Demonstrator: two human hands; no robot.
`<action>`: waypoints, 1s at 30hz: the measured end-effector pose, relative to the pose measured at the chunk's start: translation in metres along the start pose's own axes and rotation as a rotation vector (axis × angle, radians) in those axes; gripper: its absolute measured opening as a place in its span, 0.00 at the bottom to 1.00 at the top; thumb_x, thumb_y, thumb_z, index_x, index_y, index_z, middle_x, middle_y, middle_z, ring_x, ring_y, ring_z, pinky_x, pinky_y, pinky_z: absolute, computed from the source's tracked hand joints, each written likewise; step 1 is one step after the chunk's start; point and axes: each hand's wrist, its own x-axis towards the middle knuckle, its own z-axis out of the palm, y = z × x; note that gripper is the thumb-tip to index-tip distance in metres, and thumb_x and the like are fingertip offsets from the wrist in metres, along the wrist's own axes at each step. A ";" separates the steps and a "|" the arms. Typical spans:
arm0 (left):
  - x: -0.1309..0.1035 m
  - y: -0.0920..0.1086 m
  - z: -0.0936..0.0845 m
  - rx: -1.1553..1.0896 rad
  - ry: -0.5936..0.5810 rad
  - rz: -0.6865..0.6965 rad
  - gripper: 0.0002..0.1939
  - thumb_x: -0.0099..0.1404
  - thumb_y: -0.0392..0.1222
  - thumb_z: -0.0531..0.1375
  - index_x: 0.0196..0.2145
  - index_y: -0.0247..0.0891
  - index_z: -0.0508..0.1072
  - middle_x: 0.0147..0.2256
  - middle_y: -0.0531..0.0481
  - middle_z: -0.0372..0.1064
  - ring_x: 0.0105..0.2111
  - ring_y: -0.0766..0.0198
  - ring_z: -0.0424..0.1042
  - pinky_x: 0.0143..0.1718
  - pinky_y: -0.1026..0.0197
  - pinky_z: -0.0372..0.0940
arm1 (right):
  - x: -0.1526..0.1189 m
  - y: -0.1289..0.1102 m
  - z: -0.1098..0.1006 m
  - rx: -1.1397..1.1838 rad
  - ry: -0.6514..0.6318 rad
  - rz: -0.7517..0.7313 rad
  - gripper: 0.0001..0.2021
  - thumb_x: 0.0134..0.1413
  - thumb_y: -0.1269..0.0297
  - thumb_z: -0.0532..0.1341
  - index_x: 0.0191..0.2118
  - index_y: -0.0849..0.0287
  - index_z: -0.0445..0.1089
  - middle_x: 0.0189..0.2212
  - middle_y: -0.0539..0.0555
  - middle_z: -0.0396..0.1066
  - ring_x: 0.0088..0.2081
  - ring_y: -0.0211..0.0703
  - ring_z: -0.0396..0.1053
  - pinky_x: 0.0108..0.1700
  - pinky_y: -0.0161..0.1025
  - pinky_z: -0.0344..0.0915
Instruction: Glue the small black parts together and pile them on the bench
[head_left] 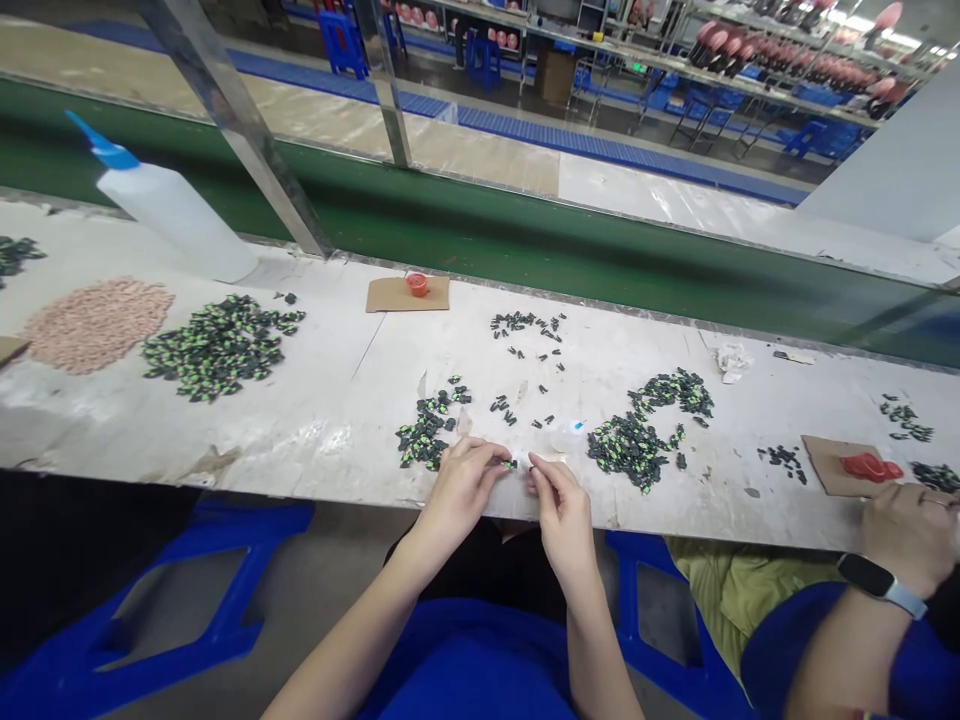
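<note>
Near the front edge of the white table (322,400), my left hand (466,480) pinches a small black and green piece (511,464) between thumb and fingertips. Just to its right, my right hand (559,500) has its thumb and fingertips pressed together; what they hold, if anything, is too small to make out. The two hands are a little apart. One pile of black and green pieces (424,432) lies beside my left hand, and a larger pile (630,450) lies to the right of my right hand. Small black parts (517,322) are scattered beyond both hands.
A white bottle with a blue nozzle (176,215), a pink pile (101,322) and a dark green pile (221,350) stand left. A red cup (417,285) sits on cardboard (385,295). At right, a person's hand (911,535) is near red material (870,467). A green barrier (465,230) runs behind.
</note>
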 end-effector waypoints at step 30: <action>-0.009 0.040 -0.019 -0.499 0.027 -0.128 0.06 0.56 0.39 0.64 0.32 0.42 0.81 0.33 0.47 0.72 0.41 0.57 0.71 0.44 0.57 0.68 | -0.006 -0.018 -0.014 -0.067 0.084 -0.488 0.08 0.53 0.71 0.63 0.38 0.56 0.77 0.32 0.55 0.79 0.32 0.44 0.77 0.36 0.41 0.76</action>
